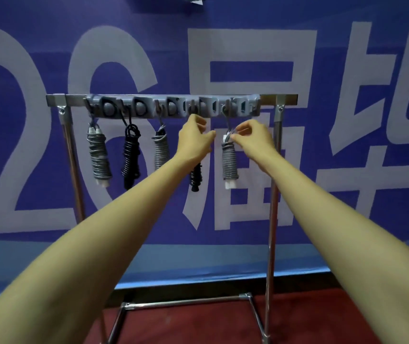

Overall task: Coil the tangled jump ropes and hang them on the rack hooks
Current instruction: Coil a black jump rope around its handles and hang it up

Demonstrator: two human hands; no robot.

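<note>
Along the top bar of the metal rack (275,150) runs a gray hook strip (173,106), and five coiled jump ropes hang from it in a row. From your left they are a gray rope (99,155) with white handle ends, a black rope (131,155), a second gray rope (160,150), a second black rope (196,177), and a third gray rope (229,160) with white handle ends at the bottom.

Your right grip (255,136) pinches the top of the third gray rope between thumb and forefinger, just below its hook, where the cord loop rises to the strip. Your left grip (193,137) is raised beside it in front of the second black rope, with fingers curled up near the fourth hook and the thumb reaching toward the right grip. It hides that rope's top, so you cannot tell whether it holds anything. Only the lower part of the second black rope shows beneath your left wrist.

Behind the rack hangs a blue banner (347,70) with large pale lettering, and the rack's base stands on red carpet (198,324).
</note>
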